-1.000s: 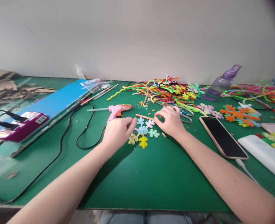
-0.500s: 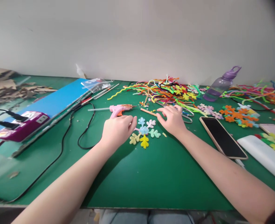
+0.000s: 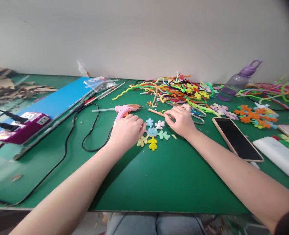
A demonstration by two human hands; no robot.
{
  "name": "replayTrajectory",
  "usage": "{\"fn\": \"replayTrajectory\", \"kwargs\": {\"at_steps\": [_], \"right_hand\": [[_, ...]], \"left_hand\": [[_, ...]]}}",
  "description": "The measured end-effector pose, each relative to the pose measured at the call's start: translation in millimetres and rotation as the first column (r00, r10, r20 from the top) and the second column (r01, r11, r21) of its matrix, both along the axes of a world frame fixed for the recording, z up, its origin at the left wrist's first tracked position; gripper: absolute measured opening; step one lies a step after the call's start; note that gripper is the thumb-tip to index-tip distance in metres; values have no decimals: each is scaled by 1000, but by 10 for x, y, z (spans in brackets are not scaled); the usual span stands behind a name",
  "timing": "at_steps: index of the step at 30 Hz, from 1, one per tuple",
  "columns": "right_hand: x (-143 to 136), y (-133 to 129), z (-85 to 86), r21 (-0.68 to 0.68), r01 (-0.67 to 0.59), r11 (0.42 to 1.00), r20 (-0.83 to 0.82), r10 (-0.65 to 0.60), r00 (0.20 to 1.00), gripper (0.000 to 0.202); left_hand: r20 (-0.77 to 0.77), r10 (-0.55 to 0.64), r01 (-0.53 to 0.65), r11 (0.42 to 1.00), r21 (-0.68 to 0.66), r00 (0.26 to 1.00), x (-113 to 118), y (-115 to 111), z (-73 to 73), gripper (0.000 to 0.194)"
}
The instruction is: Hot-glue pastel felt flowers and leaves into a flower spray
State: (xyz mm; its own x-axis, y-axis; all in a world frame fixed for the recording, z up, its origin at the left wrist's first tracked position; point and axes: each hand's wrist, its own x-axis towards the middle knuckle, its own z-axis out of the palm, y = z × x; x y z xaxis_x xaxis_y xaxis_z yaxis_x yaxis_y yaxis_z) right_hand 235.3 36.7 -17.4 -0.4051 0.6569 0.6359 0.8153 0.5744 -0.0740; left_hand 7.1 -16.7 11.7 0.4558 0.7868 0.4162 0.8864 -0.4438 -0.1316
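Observation:
A flower-like piece (image 3: 152, 132) with blue, white, green, yellow and tan leaves lies flat on the green table (image 3: 144, 182). My left hand (image 3: 129, 129) is beside its left edge, fingers curled; what they hold, if anything, is hidden. Just behind that hand lies a pink glue gun (image 3: 122, 112), its tip pointing right. My right hand (image 3: 180, 120) is at the upper right of the piece, its fingers bent round the near end of a thin tan stick (image 3: 156, 113). Small scraps lie beyond the stick.
Coloured pipe cleaners (image 3: 181, 89) are heaped at the back, near a purple bottle (image 3: 235, 83). A phone (image 3: 237, 138) and white power bank (image 3: 277, 156) lie right. At left are a purple power strip (image 3: 24, 127), blue board (image 3: 61, 99) and black cable (image 3: 66, 143).
My right hand has closed on the end of the tan stick. My left hand stays beside the flower-like piece. The whole view has shifted slightly.

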Motion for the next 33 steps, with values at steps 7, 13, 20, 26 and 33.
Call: {"fn": "replayTrajectory", "kwargs": {"at_steps": [7, 13, 20, 26, 33], "right_hand": [[-5, -14, -7, -25, -37, 999, -43, 36, 998, 20], [-5, -101, 165, 17, -117, 993, -368, 115, 923, 19], [-131, -495, 796, 87, -99, 991, -311, 121, 943, 20], [26, -590, 462, -238, -213, 948, 115, 246, 963, 17], [213, -619, 174, -272, -301, 914, 165, 353, 921, 26]], "left_hand": [[-38, -18, 17, 999, -36, 999, -9, 20, -5, 37], [88, -88, 95, 992, -84, 992, 35, -14, -20, 32], [52, -232, 226, 968, 108, 971, 134, -155, 159, 31], [-135, -153, 143, 986, -86, 979, 176, -205, 270, 25], [-17, -99, 96, 987, -130, 995, 24, -200, 30, 30]]}}
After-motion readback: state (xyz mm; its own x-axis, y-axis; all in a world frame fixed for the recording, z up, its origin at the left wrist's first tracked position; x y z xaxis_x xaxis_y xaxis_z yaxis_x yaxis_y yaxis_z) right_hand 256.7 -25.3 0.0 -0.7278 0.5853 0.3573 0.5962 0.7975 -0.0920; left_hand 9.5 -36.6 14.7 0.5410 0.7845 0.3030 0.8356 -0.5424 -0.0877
